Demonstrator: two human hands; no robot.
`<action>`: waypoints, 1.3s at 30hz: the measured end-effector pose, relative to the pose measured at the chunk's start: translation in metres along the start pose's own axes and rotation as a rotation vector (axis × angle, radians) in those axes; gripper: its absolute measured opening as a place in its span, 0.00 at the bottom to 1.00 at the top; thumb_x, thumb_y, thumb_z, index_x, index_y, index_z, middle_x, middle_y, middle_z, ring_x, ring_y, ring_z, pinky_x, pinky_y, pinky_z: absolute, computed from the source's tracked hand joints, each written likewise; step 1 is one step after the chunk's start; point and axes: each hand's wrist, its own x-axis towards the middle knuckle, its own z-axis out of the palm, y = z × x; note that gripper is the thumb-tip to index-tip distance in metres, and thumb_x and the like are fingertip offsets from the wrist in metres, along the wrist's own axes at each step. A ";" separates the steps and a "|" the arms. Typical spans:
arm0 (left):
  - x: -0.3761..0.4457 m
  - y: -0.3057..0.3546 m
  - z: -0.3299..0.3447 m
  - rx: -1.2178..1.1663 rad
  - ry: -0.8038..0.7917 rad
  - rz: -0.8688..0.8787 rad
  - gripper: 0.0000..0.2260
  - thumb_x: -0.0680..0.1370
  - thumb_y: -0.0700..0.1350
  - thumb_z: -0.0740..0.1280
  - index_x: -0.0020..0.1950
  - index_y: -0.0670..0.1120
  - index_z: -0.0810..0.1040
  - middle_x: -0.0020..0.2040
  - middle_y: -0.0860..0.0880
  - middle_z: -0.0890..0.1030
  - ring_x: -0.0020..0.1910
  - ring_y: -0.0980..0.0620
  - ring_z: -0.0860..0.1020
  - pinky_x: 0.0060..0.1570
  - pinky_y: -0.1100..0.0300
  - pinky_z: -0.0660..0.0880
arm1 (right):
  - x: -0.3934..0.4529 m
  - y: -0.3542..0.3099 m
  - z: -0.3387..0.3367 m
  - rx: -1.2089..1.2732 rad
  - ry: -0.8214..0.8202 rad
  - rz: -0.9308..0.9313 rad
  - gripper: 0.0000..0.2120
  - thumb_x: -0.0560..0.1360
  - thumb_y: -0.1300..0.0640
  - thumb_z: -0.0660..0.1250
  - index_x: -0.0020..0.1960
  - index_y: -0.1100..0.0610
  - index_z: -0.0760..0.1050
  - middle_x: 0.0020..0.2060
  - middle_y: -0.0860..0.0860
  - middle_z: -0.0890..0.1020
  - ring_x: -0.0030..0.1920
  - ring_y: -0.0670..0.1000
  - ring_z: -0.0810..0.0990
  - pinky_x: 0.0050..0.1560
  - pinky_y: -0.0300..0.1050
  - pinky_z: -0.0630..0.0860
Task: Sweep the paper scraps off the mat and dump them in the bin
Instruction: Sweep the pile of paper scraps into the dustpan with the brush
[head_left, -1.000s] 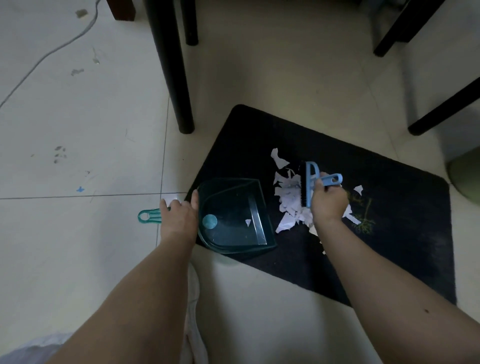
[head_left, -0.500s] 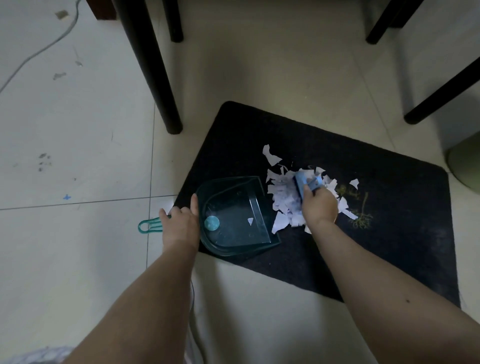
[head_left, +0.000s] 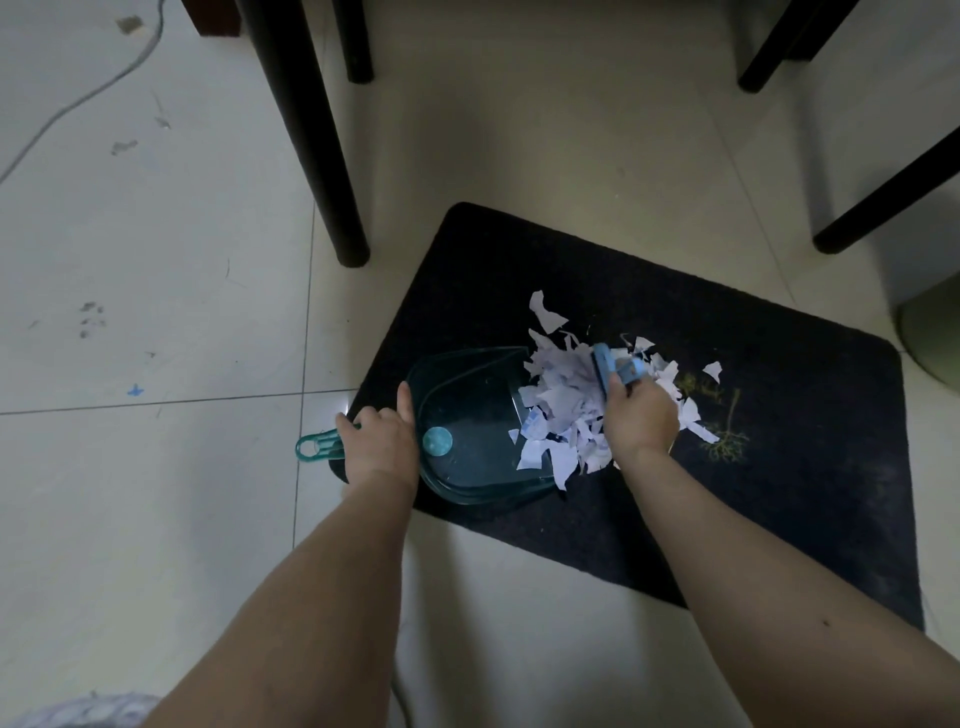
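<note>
**A:** ok so where's everything sitting relative to the dark rectangular fabric mat (head_left: 753, 467)?

**B:** The see-through teal plastic dustpan (head_left: 467, 426) lies flat on the mat's left end, open lip facing right toward the mat's middle. Its teal looped handle (head_left: 317, 447) pokes off the mat's left edge over the pale floor tiles (head_left: 156, 519). There's 1 round pale sticker on the pan floor.

**A:** and the hands?

**B:** Left hand (head_left: 382, 447) is wrapped closed around the handle right at the mat's left edge, thumb stretched forward along the pan's rim. Right hand (head_left: 641, 421) is fisted tight around the small light-blue plastic hand brush (head_left: 610, 371) near the mat's centre, brush head up against the pile (bristles are mostly hidden, can't tell how they touch).

**A:** scraps?

**B:** The white torn paper scraps (head_left: 566, 405) are bunched between the brush and the pan's lip, some already spilling over the lip into the pan, touching it. A few loose bits lie on the mat to the right of the brush, and 1 bigger piece sits apart toward the mat's far edge.

**A:** anything else around?

**B:** A black furniture leg (head_left: 322, 156) stands on the tiles just beyond the mat's far-left corner. A pale green rounded thing (head_left: 935, 338) is past the mat's right end, cut off by the frame, can't tell what it is.
</note>
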 end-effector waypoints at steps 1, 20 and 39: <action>0.000 0.001 0.000 0.000 0.001 0.000 0.41 0.77 0.39 0.63 0.78 0.43 0.36 0.62 0.45 0.73 0.65 0.44 0.69 0.71 0.41 0.60 | -0.003 0.001 0.005 -0.015 -0.048 0.005 0.14 0.81 0.53 0.57 0.58 0.59 0.77 0.37 0.51 0.75 0.36 0.51 0.72 0.30 0.41 0.62; 0.003 0.006 -0.002 0.015 -0.007 0.006 0.42 0.77 0.41 0.64 0.78 0.42 0.36 0.62 0.45 0.73 0.64 0.44 0.69 0.70 0.41 0.61 | 0.010 -0.011 0.014 -0.009 -0.008 -0.054 0.12 0.81 0.55 0.58 0.55 0.61 0.76 0.38 0.53 0.75 0.41 0.56 0.77 0.38 0.42 0.65; 0.015 0.010 -0.007 0.018 0.040 0.016 0.39 0.78 0.42 0.63 0.78 0.42 0.37 0.62 0.44 0.73 0.63 0.44 0.70 0.68 0.42 0.63 | 0.017 -0.027 0.030 -0.021 -0.154 -0.175 0.11 0.80 0.52 0.59 0.47 0.58 0.75 0.34 0.52 0.77 0.36 0.53 0.75 0.30 0.40 0.63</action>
